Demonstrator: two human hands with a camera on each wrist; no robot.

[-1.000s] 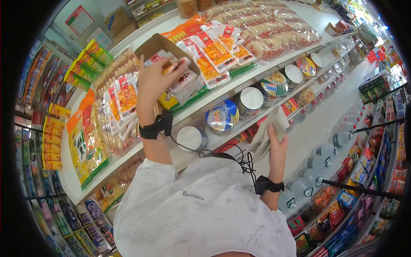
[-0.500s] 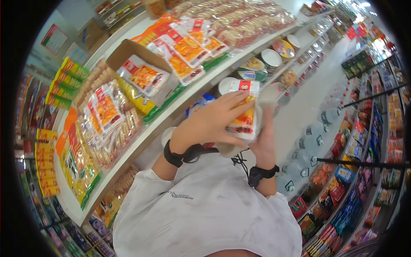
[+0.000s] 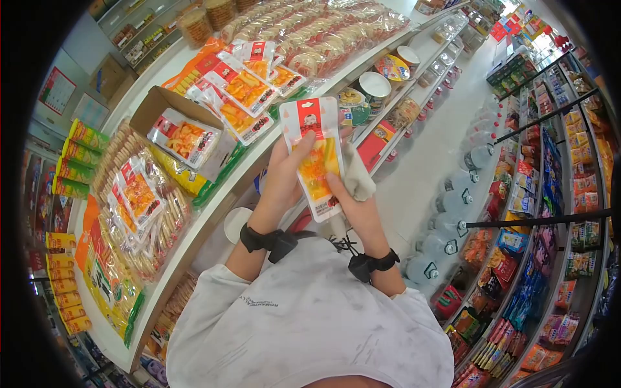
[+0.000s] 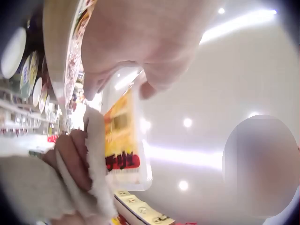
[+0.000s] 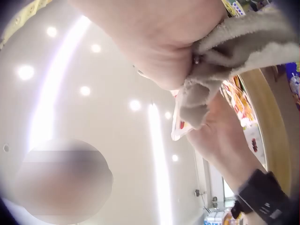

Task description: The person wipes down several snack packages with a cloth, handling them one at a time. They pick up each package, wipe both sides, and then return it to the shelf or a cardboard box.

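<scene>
Snack packet, clear film with a red top label and orange contents, is held upright in front of the chest, between both hands, off the shelf and just out from its front edge. Left hand sits at the packet's 9 o'clock side: fingertips over the front near the top, the rest wrapped behind, clamped on the left edge. Right hand is at 5 o'clock of the packet, thumb laid on the lower front near the barcode strip. The same hand has a pale cloth bunched in its curled fingers, the cloth touching the packet's right edge and back. The wrist views are close and glare-washed, so how much of the back the cloth covers is uncertain; probably the lower half. Black wristband on the left wrist. Open cardboard box with one similar packet inside lies on the shelf at 10 o'clock of the held packet, more packets fanned out at 11 o'clock. Round tubs stand on the lower shelf level at 1 o'clock. Water bottles stand in a row on the floor at 3 to 4 o'clock, well apart from the hands.
</scene>
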